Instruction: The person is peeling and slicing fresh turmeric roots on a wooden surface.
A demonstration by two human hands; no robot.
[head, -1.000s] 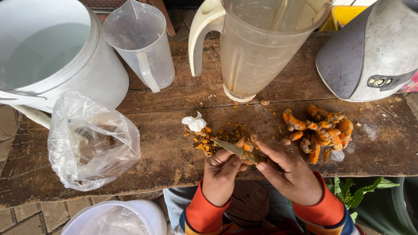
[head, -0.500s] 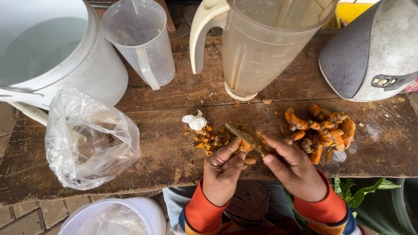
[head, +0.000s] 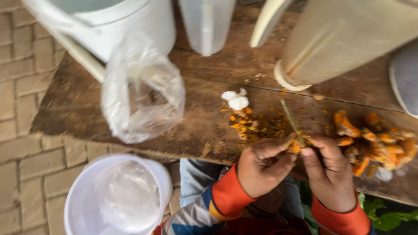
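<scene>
My left hand (head: pixel 260 166) pinches a small orange turmeric piece (head: pixel 296 146) at the near edge of a worn wooden bench (head: pixel 78 109). My right hand (head: pixel 327 174) faces it, thumb against the piece, and appears to hold a thin knife whose blade (head: pixel 289 115) sticks up and away from my fingers. Just beyond the hands lies a heap of orange peelings (head: pixel 254 126). A pile of unpeeled turmeric roots (head: pixel 376 139) sits to the right. Both sleeves are orange at the cuff.
A crumpled clear plastic bag (head: pixel 143 95), a white bucket (head: pixel 130 19), a clear jug (head: pixel 207 24), a blender jar (head: pixel 344 39) and a grey appliance (head: pixel 407 78) stand on the bench. White lumps (head: pixel 235 101) lie by the peelings. A lined white bucket (head: pixel 117 196) stands on brick paving.
The view has swung left and down, showing the paving and the lower bucket. The knife blade has turned from pointing left to pointing up and away. Both hands stay together on the piece.
</scene>
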